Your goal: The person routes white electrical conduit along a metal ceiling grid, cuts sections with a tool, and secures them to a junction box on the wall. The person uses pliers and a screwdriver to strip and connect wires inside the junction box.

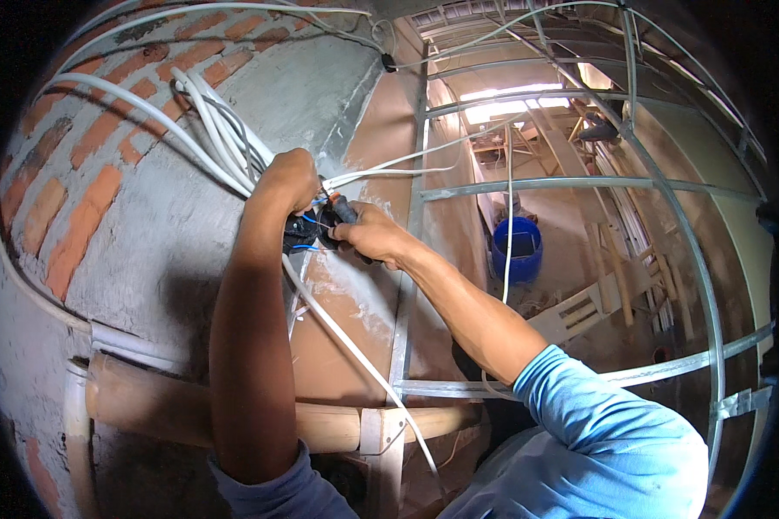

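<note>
My left hand (290, 183) is closed at the wall beside a bundle of white cables (221, 130); its fingertips are turned away, so what they pinch is hidden. Gripped in my right hand (374, 235) are pliers (344, 209) with dark handles and a bit of orange near the head. Their jaws are close to the left fingers, hard to see clearly. Just below and between both hands is a black electrical box (300, 230) in the wall. Short blue wires (306, 248) and thin bare-looking strands stick out of it.
Metal framing bars (545, 185) cross the space on the right. Far below stand a blue barrel (518, 251) and wooden planks (597, 259). A wooden pole (329, 426) runs across in front of me. One white cable (346, 342) hangs past it. Brick (82, 229) shows at left.
</note>
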Motion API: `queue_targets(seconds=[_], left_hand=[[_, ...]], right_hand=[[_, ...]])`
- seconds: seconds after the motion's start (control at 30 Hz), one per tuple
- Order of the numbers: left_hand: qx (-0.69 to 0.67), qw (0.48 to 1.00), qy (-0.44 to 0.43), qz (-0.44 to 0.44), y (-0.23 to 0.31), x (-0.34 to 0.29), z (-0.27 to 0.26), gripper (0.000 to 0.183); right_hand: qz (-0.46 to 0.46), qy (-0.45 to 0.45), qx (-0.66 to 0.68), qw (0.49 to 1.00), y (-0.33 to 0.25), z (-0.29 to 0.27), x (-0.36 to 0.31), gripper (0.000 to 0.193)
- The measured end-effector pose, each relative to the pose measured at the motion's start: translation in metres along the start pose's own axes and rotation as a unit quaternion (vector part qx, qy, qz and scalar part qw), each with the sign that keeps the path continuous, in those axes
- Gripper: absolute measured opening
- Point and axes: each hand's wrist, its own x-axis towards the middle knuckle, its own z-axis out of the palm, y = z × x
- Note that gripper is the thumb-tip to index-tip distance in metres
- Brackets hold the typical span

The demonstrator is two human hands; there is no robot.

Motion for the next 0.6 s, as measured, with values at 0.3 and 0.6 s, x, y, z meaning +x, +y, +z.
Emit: queue_targets(seconds=[0.3,0.6], left_hand=[[-0.269,0.933,0.207,0.119,0.021,-0.022,-0.044,0.028],[0.014,0.993,0.090,-0.071,0.133,-0.218,-0.140,0.019]], right_hand=[[0.002,0.005,0.121,0.993,-0.016,-0.021,-0.003,0.014],[0.084,-0.286,0.162,0.941,-0.007,-0.055,-0.118,0.036]])
